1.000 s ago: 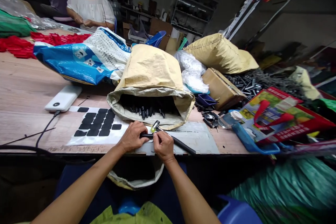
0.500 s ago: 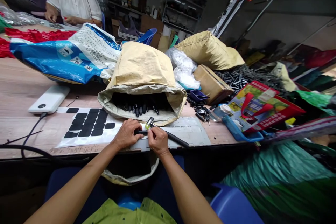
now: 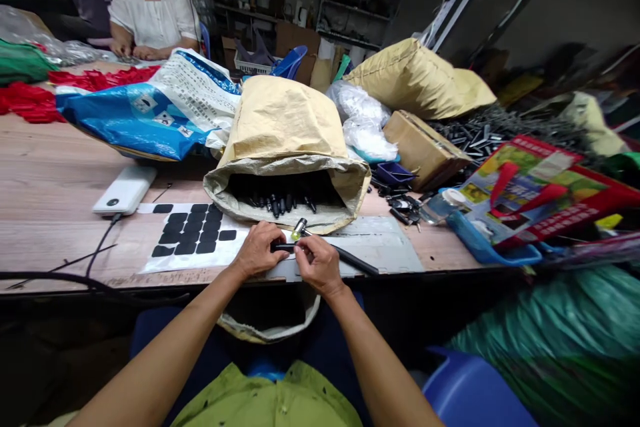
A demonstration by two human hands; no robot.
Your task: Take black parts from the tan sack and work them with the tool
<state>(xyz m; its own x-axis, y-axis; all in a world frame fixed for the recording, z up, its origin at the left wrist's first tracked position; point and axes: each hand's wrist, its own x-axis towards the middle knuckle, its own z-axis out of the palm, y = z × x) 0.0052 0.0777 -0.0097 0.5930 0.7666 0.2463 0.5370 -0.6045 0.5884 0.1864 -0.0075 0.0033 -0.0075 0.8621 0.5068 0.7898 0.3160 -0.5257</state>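
My left hand (image 3: pixel 260 250) is closed around a slim black rod-shaped piece (image 3: pixel 284 247) at the table's front edge. The fingertips of my right hand (image 3: pixel 320 265) pinch the right end of this piece; whether they hold a second small part is hidden. Just beyond my fingers lies a small mallet (image 3: pixel 299 229) with a metal head and a yellowish face. Its black handle (image 3: pixel 357 260) runs behind my right hand toward the lower right, over a grey plate (image 3: pixel 395 250). Facing me is an open paper sack (image 3: pixel 290 120) with several black pieces (image 3: pixel 283 204) inside its mouth.
Left are a sheet of black stickers (image 3: pixel 187 237), a white power bank (image 3: pixel 125 190) and a blue-white bag (image 3: pixel 125 113). Right are a cardboard box (image 3: pixel 425 147), a blue tray (image 3: pixel 475 240) and a printed bag (image 3: pixel 545 193). Another open sack (image 3: pixel 270 337) hangs below the edge. A co-worker (image 3: pixel 153 20) sits opposite.
The whole scene has shifted right in view as the camera turned left. My hands stay at the same spot on the black piece, with my right fingers slightly rearranged. The co-worker's hands have come together.
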